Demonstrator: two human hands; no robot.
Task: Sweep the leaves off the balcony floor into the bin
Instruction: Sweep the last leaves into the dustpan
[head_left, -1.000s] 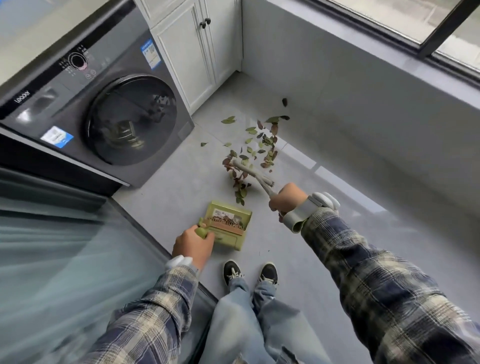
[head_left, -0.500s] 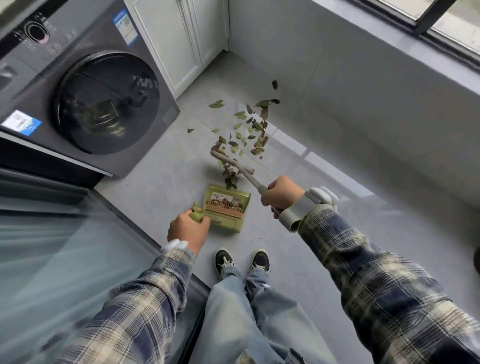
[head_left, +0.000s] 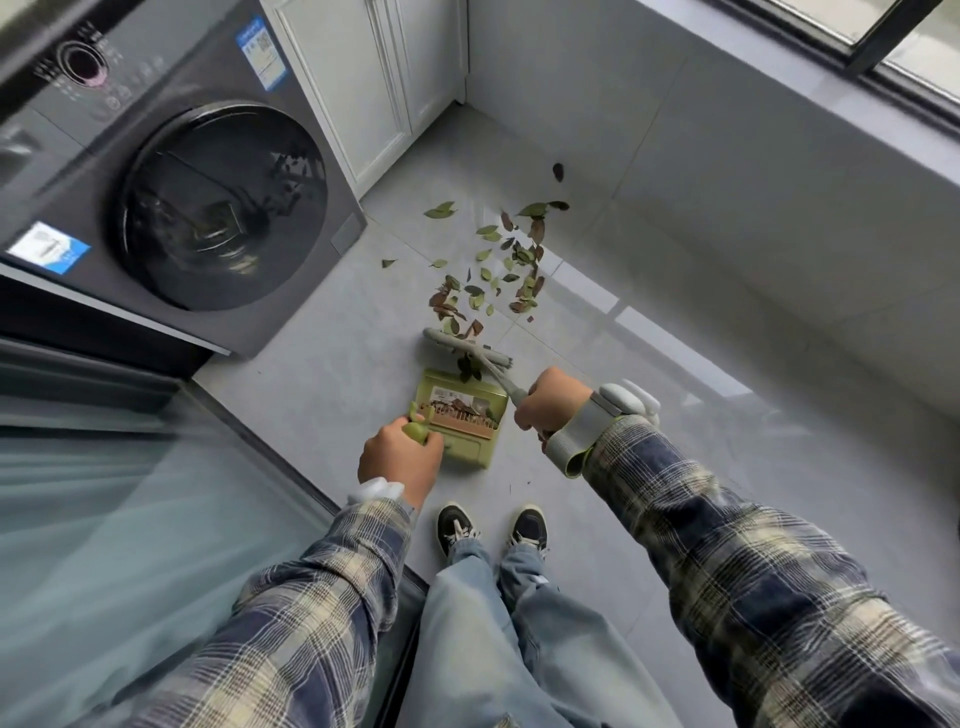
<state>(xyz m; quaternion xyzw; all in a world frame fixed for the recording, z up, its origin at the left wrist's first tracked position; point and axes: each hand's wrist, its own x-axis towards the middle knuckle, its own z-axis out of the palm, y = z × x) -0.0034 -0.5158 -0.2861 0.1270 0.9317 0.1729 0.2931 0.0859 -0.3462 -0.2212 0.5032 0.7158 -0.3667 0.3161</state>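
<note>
A dark washing machine (head_left: 208, 197) is set beside a white cupboard (head_left: 374, 78). A window (head_left: 919, 47) is seen above the grey wall (head_left: 727, 182).

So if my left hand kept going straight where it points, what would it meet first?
Probably the head of the grey long-handled brush, lying just beyond the green plastic dustpan that the left hand grips; depth is uncertain.

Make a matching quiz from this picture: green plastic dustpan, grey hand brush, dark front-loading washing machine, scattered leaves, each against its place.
1 green plastic dustpan
2 grey hand brush
3 dark front-loading washing machine
4 scattered leaves

A in the right hand
B on the floor tiles
C in the left hand
D beside the white cabinet

Pairs: 1-C, 2-A, 3-D, 4-B
</note>
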